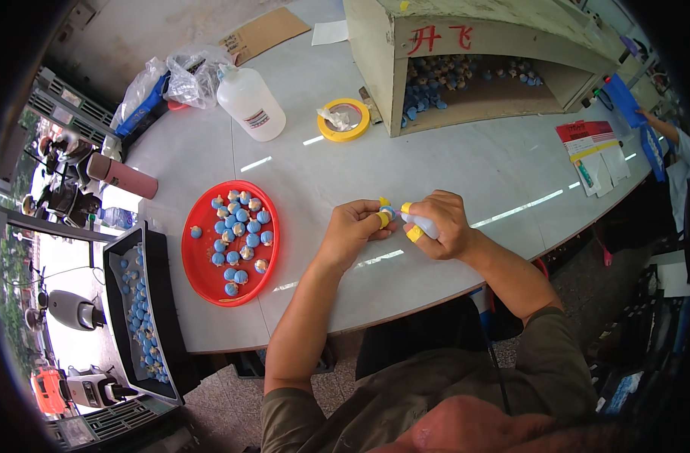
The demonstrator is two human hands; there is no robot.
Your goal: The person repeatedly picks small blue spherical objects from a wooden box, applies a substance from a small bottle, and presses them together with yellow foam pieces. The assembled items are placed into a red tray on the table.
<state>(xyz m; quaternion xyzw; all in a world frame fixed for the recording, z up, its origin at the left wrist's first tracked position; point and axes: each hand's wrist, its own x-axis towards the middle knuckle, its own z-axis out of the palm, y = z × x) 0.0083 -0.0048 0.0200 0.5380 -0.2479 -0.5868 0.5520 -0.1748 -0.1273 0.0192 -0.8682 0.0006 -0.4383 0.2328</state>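
My left hand (352, 228) is closed, pinching a small blue-and-white piece (391, 214) between thumb and fingers. Yellow tape wraps fingertips on both hands. In my right hand (452, 225) a small white squeeze bottle (423, 224) is gripped, its tip turned toward the piece and close to it. Whether the tip touches the piece I cannot tell. Left of my hands lies a red round tray (198, 281) with several small blue balls (241, 228) bearing tan parts.
A wooden box (374, 75) with blue pieces stands at the back; before it lies a yellow tape roll (322, 127). Further left are a large white bottle (247, 102), a pink tumbler (130, 180) and a black bin (178, 347) of blue pieces. Papers (602, 167) lie right, near another person's arm (660, 127).
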